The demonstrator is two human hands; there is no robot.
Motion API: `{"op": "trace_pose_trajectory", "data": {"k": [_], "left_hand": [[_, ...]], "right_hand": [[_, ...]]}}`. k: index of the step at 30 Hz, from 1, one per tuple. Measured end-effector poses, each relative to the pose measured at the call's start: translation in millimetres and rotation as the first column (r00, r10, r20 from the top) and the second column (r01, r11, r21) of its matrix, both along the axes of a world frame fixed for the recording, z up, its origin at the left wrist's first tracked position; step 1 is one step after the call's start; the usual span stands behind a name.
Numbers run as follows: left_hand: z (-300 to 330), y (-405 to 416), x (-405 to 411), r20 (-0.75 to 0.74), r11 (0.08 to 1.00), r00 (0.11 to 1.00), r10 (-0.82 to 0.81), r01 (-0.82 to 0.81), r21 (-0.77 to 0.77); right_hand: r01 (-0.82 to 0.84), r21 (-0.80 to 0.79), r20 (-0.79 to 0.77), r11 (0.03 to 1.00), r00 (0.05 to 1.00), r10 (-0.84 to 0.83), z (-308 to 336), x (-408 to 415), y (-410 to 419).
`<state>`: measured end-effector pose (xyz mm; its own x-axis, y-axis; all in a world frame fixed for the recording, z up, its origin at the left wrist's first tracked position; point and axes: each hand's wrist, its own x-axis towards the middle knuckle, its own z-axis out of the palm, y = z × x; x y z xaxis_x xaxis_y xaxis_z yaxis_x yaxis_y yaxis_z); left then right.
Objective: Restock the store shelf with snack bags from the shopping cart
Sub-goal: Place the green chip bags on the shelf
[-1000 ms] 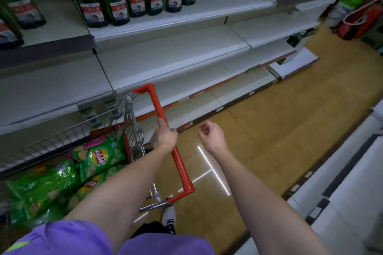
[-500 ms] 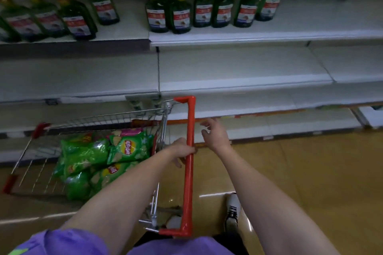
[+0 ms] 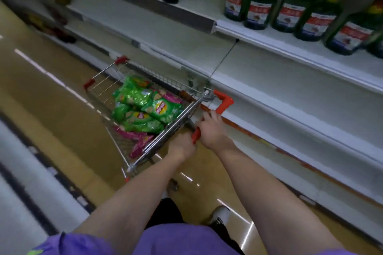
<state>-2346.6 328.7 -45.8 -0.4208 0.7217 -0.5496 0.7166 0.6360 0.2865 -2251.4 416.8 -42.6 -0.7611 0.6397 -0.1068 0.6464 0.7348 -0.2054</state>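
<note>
Both hands are sitting on the red handle (image 3: 222, 102) of the shopping cart (image 3: 157, 130) in the head view, the only view on offer. The left hand (image 3: 182, 147) is gripping the handle with its fingers curled round the bar, knuckles facing up. The right hand (image 3: 212, 128) is lying on the same bar just beside it, toward one o'clock, fingers bent over the red plastic and holding it.

The wire cart is standing at about eleven o'clock from the hands, its basket running alongside the store shelf (image 3: 269, 80). Snack bags (image 3: 141, 109) are lying heaped inside the basket: mostly bright green ones on top, with pink bags (image 3: 138, 143) showing beneath them near the handle end. None of the bags is touching either hand.

White shelf boards are stretching from ten o'clock round to three o'clock, the lower tiers bare. Green bottles (image 3: 257, 10) with red and white labels are standing in rows on the upper tier at twelve to two o'clock. A yellowish floor (image 3: 51, 114) is showing at nine o'clock, with a pale strip of lower shelving at seven o'clock. A purple top (image 3: 176, 238) is filling the bottom edge at six o'clock, and a white shoe (image 3: 220, 214) is peeking out just above it.
</note>
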Motion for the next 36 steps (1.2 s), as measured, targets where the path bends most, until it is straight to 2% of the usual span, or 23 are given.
{"op": "trace_pose_trajectory", "data": {"k": [2, 5, 9, 13, 16, 21, 25, 30, 36], "left_hand": [[4, -12, 2, -0.04, 0.996, 0.998, 0.047, -0.049, -0.069], [7, -20, -1, 0.004, 0.974, 0.989, 0.148, -0.145, -0.173], [14, -19, 1, 0.058, 0.947, 0.961, 0.272, -0.256, -0.192], [9, -13, 1, 0.037, 0.95, 0.963, 0.267, -0.257, -0.177], [3, -9, -1, 0.027, 0.946, 0.965, 0.262, -0.251, -0.205], [-4, -6, -4, -0.001, 0.953, 0.975, 0.221, -0.216, -0.211], [-10, -4, -5, -0.015, 0.961, 0.986, 0.165, -0.164, -0.221], [-16, -4, -7, -0.04, 0.973, 0.994, 0.104, -0.11, -0.202], [-14, -4, -18, -0.101, 0.97, 0.992, 0.08, -0.1, -0.221]], "right_hand": [[-0.085, -0.016, 0.098, 0.996, 0.991, 0.086, 2, -2, -4], [-0.149, -0.013, 0.211, 0.989, 0.966, 0.148, 5, -7, -4], [-0.227, -0.028, 0.306, 0.973, 0.925, 0.225, 2, -14, -4], [-0.271, 0.01, 0.382, 0.963, 0.891, 0.247, -3, -21, -1], [-0.337, -0.039, 0.5, 0.941, 0.808, 0.311, 2, -34, 8], [-0.48, -0.227, 0.626, 0.847, 0.594, 0.505, 11, -58, 21], [-0.495, -0.424, 0.63, 0.758, 0.441, 0.64, 14, -72, 35], [-0.498, -0.492, 0.582, 0.714, 0.422, 0.695, 7, -76, 44], [-0.58, -0.425, 0.536, 0.695, 0.457, 0.709, 4, -84, 43]]}}
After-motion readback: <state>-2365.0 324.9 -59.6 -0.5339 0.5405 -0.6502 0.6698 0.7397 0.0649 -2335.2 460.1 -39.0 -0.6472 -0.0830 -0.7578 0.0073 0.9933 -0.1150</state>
